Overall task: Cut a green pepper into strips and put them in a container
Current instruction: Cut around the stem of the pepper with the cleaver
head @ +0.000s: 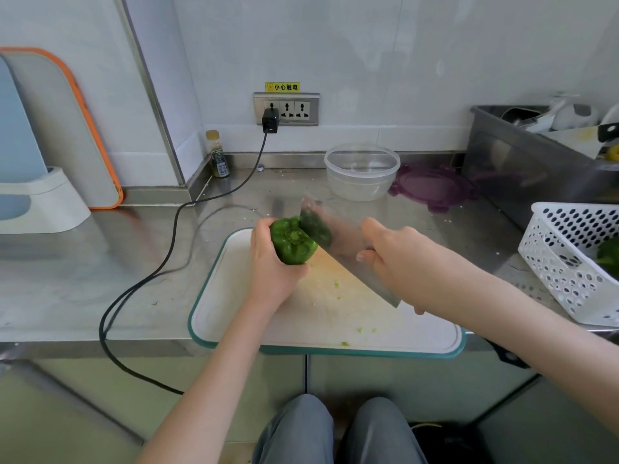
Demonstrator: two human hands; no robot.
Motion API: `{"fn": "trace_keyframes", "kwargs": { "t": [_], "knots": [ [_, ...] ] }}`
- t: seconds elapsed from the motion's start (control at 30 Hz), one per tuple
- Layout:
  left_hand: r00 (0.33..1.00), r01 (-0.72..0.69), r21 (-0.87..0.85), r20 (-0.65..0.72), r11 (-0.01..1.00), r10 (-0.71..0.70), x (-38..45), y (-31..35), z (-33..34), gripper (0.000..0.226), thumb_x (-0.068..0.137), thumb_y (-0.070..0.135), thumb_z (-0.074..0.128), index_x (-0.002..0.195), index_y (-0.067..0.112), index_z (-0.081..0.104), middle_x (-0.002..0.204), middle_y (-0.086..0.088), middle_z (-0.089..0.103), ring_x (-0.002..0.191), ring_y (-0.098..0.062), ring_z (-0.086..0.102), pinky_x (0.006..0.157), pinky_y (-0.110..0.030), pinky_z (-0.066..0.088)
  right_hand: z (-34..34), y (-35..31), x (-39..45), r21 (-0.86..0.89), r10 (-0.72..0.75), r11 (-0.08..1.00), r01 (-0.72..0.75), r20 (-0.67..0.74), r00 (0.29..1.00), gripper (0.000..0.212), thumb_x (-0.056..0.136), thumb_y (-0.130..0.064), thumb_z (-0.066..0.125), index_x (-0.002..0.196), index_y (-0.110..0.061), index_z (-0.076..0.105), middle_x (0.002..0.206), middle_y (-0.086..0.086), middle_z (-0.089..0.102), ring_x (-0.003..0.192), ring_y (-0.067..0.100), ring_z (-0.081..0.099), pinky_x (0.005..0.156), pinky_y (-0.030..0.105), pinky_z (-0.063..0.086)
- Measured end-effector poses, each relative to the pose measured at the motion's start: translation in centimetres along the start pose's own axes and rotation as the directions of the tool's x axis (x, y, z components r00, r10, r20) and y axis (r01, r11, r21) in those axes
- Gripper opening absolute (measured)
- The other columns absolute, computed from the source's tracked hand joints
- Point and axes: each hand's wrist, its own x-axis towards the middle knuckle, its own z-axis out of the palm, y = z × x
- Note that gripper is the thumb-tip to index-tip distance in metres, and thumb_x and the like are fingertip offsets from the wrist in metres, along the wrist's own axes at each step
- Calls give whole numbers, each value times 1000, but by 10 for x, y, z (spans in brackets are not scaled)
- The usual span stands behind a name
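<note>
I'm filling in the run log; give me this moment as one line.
stage: first cut | left hand: holds green pepper | right hand: holds cleaver, blade at pepper | container: open, no strips

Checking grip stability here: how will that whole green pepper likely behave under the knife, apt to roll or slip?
The green pepper looks glossy and lobed, so probably slippery and apt to roll. The left hand holds it beside the cleaver. Likely hollow, light.

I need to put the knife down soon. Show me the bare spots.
Free: steel counter left of the cutting board, beyond the black cable; the board's near right part. Crowded: the back right, with clear bowl, purple lid and white basket.
</note>
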Motion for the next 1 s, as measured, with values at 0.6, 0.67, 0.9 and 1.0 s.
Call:
{"fn": "trace_keyframes", "kwargs": {
  "t": [0.6,0.67,0.9,1.0],
  "knots": [
    [998,45,-25,45,999,-44,-2,5,-1,70,54,7,78,110,22,40,112,-5,48,102,-22,51,83,-30,47,-5,13,24,313,-28,940,137,-330,943,26,99,-30,40,78,-19,30,62,5,49,22,15,44,25,23,33],
    [996,72,-39,59,997,-70,-3,5,2,70,51,12,76,110,25,40,112,-5,50,101,-22,54,82,-32,49,9,1,34,445,19,870,210,-456,890,25,100,-27,40,82,-14,29,59,2,45,27,17,45,25,22,32],
    [987,148,-22,73,989,-147,-4,10,2,76,43,14,72,109,27,36,111,-3,49,100,-22,54,80,-32,49,40,-26,65,613,179,708,349,-635,751,22,101,-24,38,85,-12,29,53,-2,40,39,20,42,39,48,45],
    [986,147,-32,82,989,-144,-4,12,2,80,44,8,75,111,26,35,112,-2,47,102,-21,51,79,-27,45,46,-29,74,604,176,701,379,-662,729,22,101,-24,39,85,-12,28,52,-6,38,44,16,39,44,50,47]
  ]
}}
